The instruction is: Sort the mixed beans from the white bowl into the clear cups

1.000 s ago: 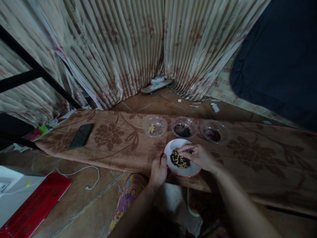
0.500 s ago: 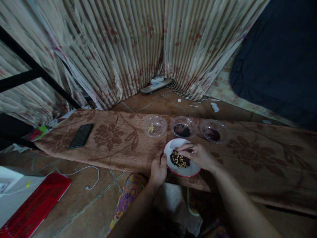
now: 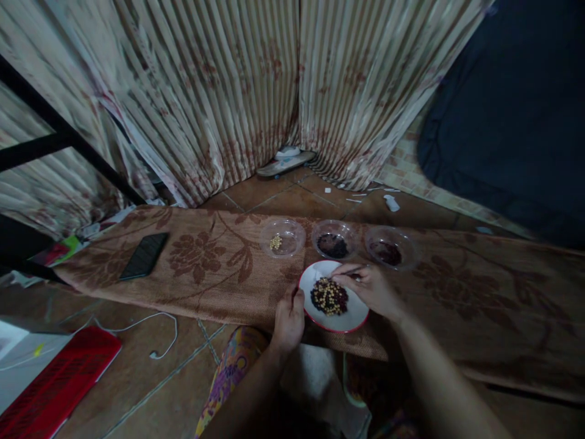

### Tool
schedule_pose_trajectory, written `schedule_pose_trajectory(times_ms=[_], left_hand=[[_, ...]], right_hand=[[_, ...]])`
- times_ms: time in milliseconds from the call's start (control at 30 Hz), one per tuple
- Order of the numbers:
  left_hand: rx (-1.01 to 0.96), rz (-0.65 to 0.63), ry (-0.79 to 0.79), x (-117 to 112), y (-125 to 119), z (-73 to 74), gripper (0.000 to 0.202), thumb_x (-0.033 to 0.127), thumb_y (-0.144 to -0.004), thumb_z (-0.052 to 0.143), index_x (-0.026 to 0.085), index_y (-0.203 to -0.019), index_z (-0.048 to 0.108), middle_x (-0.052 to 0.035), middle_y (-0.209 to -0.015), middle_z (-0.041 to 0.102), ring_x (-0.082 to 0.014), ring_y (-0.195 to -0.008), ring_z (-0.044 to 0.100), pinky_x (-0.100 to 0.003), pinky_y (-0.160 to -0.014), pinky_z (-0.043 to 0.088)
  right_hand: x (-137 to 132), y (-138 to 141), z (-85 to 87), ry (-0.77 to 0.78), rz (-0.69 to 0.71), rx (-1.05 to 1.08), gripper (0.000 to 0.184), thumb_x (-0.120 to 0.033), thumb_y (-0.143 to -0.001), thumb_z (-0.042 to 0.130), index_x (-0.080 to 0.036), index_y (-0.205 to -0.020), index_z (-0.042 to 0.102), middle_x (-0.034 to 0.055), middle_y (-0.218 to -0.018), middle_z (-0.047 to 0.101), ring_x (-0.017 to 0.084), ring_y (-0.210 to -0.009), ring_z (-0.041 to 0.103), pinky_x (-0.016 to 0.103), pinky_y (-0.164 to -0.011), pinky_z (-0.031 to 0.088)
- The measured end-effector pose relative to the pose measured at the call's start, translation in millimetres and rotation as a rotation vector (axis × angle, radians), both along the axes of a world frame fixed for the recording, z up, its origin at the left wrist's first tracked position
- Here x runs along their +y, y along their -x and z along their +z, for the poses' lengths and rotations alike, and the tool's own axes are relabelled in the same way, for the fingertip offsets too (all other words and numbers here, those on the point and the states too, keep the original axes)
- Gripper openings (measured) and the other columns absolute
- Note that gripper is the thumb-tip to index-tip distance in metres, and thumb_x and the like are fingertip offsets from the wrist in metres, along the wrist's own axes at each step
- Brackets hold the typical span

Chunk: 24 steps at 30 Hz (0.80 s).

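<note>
A white plate point(image 3: 356, 314) with a red rim holds a mixed pile of yellow beans, black beans and dark red beans point(image 3: 329, 296). My left hand point(image 3: 289, 320) grips the plate's left rim between thumb and fingers. Over the plate's upper right side, my right hand point(image 3: 372, 286) is closed on a thin tweezers-like tool point(image 3: 363, 266), its fingertips just above the pile. Behind the plate stand three clear plastic bowls: one with yellow beans point(image 3: 275, 242), one with black beans point(image 3: 333, 246), and one with dark red beans point(image 3: 386, 252).
A dark phone point(image 3: 144, 255) lies on the left of the patterned brown cloth point(image 3: 219, 292) covering the long table. Striped curtains point(image 3: 228, 91) hang behind. On the floor at left are a red basket point(image 3: 64, 378) and a white cable point(image 3: 171, 338).
My right hand has drawn slightly up and away from the pile. The beans look more gathered in the plate's middle. The camera view has shifted a little.
</note>
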<state>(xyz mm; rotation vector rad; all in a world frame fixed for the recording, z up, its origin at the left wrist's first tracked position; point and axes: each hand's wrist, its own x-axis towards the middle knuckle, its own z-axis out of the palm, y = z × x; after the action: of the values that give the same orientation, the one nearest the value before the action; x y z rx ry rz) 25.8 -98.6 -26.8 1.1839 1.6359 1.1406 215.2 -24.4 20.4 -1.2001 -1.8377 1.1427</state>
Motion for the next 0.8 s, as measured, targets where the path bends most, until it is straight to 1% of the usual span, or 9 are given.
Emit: schedule_pose_trajectory(times_ms=[67,167,233,300,400,533,633,700,800], left_hand=[[-0.006,0.0,-0.001,-0.2,0.2,0.6,0.04,0.036,-0.093,0.039,0.013,-0.114,0.063,-0.0103,-0.107,0.071,-0.0228,-0.1,0.064,-0.034,-0.091,0.047],[-0.026,-0.009,-0.018,-0.3,0.7,-0.3,0.039,0.037,-0.093,0.039,0.014,-0.113,0.064,-0.0097,-0.107,0.071,-0.0227,-0.1,0.064,-0.034,-0.09,0.048],[-0.043,-0.005,-0.031,0.0,0.9,-1.5,0.04,0.037,-0.093,0.04,0.013,-0.114,0.064,-0.0102,-0.109,0.071,-0.0231,-0.102,0.064,-0.034,-0.092,0.047],[-0.055,0.008,-0.024,0.5,1.0,-2.4,0.042,0.038,-0.092,0.041,0.012,-0.117,0.063,-0.0117,-0.112,0.07,-0.0242,-0.105,0.063,-0.036,-0.095,0.045],[-0.064,0.022,0.003,1.3,1.1,-3.0,0.043,0.038,-0.092,0.043,0.01,-0.118,0.063,-0.0136,-0.113,0.07,-0.0256,-0.108,0.062,-0.038,-0.097,0.044],[-0.057,0.009,-0.018,1.3,1.0,-3.5,0.042,0.038,-0.092,0.041,0.011,-0.117,0.062,-0.0123,-0.114,0.069,-0.0243,-0.108,0.062,-0.037,-0.098,0.044],[-0.032,0.01,-0.015,0.8,0.9,-4.4,0.042,0.039,-0.093,0.04,0.013,-0.116,0.063,-0.0108,-0.11,0.07,-0.0233,-0.104,0.063,-0.035,-0.094,0.045],[-0.019,0.01,-0.003,0.5,0.6,-4.5,0.042,0.039,-0.093,0.04,0.013,-0.116,0.063,-0.0107,-0.107,0.071,-0.0233,-0.101,0.063,-0.035,-0.092,0.046],[-0.019,0.001,-0.004,0.5,0.1,-3.1,0.04,0.037,-0.093,0.039,0.012,-0.115,0.063,-0.0109,-0.107,0.07,-0.0232,-0.099,0.063,-0.035,-0.091,0.046]], right_hand=[[1.8,-2.3,3.6,-0.033,-0.077,0.056,0.025,-0.042,-0.08,0.066,-0.018,-0.083,0.074,0.0055,-0.086,0.074,0.02,-0.076,0.068,0.028,-0.066,0.053],[8.7,-6.2,6.7,-0.096,-0.247,0.114,0.026,-0.042,-0.078,0.067,-0.018,-0.084,0.074,0.0057,-0.081,0.074,0.02,-0.072,0.067,0.028,-0.062,0.052],[16.2,-9.2,5.9,-0.16,-0.36,0.137,0.026,-0.042,-0.077,0.067,-0.017,-0.082,0.074,0.0057,-0.079,0.074,0.02,-0.07,0.067,0.029,-0.061,0.052],[24.9,-12.3,2.8,-0.221,-0.436,0.143,0.026,-0.041,-0.077,0.067,-0.017,-0.081,0.074,0.0062,-0.08,0.075,0.021,-0.072,0.068,0.031,-0.065,0.053],[35.7,-15.3,-2.8,-0.245,-0.491,0.115,0.026,-0.04,-0.077,0.066,-0.016,-0.08,0.074,0.0077,-0.082,0.075,0.023,-0.077,0.069,0.033,-0.072,0.053],[37.1,-14.4,-3.8,-0.237,-0.503,0.106,0.025,-0.039,-0.076,0.066,-0.016,-0.08,0.075,0.009,-0.085,0.075,0.024,-0.081,0.069,0.034,-0.077,0.053],[27.3,-11.3,0.5,-0.196,-0.472,0.118,0.025,-0.04,-0.076,0.068,-0.016,-0.08,0.074,0.0087,-0.084,0.075,0.022,-0.077,0.069,0.032,-0.069,0.053],[17.9,-8.9,3.0,-0.105,-0.361,0.12,0.026,-0.04,-0.076,0.069,-0.016,-0.082,0.074,0.0073,-0.081,0.075,0.021,-0.071,0.068,0.03,-0.062,0.052],[5.3,-4.7,2.8,0.037,-0.111,0.102,0.026,-0.042,-0.076,0.07,-0.017,-0.083,0.075,0.0053,-0.079,0.074,0.019,-0.067,0.067,0.027,-0.058,0.051]])
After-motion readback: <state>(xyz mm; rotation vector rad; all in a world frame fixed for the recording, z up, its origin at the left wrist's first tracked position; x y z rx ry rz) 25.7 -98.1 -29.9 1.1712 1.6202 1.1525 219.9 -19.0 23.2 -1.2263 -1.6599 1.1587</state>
